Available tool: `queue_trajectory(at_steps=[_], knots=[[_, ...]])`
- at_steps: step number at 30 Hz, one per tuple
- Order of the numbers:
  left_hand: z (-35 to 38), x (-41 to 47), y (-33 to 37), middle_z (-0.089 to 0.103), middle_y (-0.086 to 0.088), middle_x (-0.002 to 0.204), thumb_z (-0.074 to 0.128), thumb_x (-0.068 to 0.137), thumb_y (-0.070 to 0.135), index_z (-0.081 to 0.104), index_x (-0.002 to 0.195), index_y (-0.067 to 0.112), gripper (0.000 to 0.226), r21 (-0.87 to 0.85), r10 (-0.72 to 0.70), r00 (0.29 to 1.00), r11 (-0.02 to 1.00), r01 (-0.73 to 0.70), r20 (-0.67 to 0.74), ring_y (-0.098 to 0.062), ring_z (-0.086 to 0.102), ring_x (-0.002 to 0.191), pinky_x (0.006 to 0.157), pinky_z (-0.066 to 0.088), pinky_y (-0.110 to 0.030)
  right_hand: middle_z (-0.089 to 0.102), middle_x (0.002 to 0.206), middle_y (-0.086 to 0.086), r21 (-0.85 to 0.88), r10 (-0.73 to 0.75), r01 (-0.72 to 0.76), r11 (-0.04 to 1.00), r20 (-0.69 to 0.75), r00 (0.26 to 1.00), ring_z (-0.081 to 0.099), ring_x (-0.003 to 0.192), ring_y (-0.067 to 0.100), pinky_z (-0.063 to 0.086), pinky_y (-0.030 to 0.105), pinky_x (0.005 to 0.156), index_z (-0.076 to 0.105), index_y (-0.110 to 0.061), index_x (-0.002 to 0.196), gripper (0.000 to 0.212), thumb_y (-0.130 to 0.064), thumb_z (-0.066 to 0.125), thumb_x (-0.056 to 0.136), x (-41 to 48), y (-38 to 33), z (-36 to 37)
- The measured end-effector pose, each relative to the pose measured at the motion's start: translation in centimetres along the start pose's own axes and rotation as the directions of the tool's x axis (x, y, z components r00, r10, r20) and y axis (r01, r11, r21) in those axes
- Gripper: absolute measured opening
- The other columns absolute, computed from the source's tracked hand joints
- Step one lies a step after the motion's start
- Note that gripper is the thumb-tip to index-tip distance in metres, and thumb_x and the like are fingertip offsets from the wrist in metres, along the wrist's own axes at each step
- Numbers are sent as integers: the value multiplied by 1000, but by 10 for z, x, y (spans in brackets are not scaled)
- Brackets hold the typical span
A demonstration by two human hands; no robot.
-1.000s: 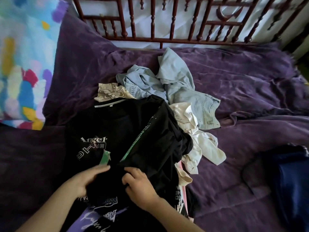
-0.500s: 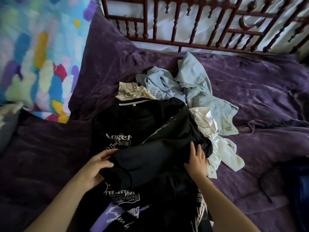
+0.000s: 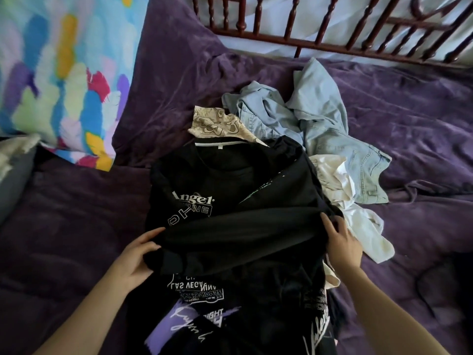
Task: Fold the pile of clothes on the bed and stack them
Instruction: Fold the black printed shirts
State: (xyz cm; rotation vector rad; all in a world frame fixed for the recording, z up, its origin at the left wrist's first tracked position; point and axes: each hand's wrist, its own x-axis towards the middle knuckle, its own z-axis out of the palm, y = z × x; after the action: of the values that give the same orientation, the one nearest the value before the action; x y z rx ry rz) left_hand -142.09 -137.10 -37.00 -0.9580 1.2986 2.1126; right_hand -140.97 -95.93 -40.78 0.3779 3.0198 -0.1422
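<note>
a crumpled purple bedspread (image 3: 409,124) with a soft, velvety sheen fills the view. a dark wooden headboard (image 3: 332,44) of turned spindles stands at its far edge. a plump pillow (image 3: 64,73) daubed in blue, yellow, pink and green leans at the left.

the pile of clothes (image 3: 271,160) lies mid-bed. it holds rumpled pale blue denim (image 3: 327,124) at the back, a limp white garment (image 3: 358,221) on the right and a cream patterned cloth (image 3: 217,124) poking out behind. a black printed t-shirt (image 3: 194,198) with white lettering lies on top.

across the front of the pile, a plain black garment (image 3: 243,234) is stretched into a long, smooth band. the left hand (image 3: 135,254) grips its left end, thumb on top and fingers curled beneath. the right hand (image 3: 340,242) clutches the right end, fingers buried in the fabric.

a second ago both hands sat nearly together on bunched cloth. half a second ago they had begun to part. now they are wide apart and the cloth is taut.
</note>
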Motion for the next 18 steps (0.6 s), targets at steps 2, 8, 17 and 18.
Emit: queue_trajectory(at_steps=[2,8,17,18], knots=[[-6,6,-14,64,-12,84,35,84,-19,59,104,8,41,94,-47,996,994,55,-82,-23,62,71,58,55,-28,18,151,23,-230,16,30,973,197,980,44,121,37,45,43,87,10,-25,150,81,2,49,84,-5,4,7],[-9,21,-45,60,-9,96,39,80,-25,55,116,7,51,366,-31,969,923,121,-244,-21,54,81,74,42,-34,44,138,25,-241,-302,347,907,205,931,38,129,41,47,50,91,42,-16,138,69,-7,52,70,-9,-42,13],[-5,9,-37,64,2,87,38,70,-30,65,78,19,57,708,305,952,674,-208,-10,-8,58,83,70,44,-3,64,86,16,-297,-342,457,838,367,865,60,78,36,53,43,57,73,-18,97,78,-16,92,21,-12,-41,17],[-7,4,-39,63,5,85,38,69,-30,65,75,21,58,723,338,941,648,-241,11,-4,56,83,70,42,0,61,78,12,-307,-374,473,826,330,867,53,76,32,51,40,55,72,-18,87,70,-15,91,20,-13,-40,16]])
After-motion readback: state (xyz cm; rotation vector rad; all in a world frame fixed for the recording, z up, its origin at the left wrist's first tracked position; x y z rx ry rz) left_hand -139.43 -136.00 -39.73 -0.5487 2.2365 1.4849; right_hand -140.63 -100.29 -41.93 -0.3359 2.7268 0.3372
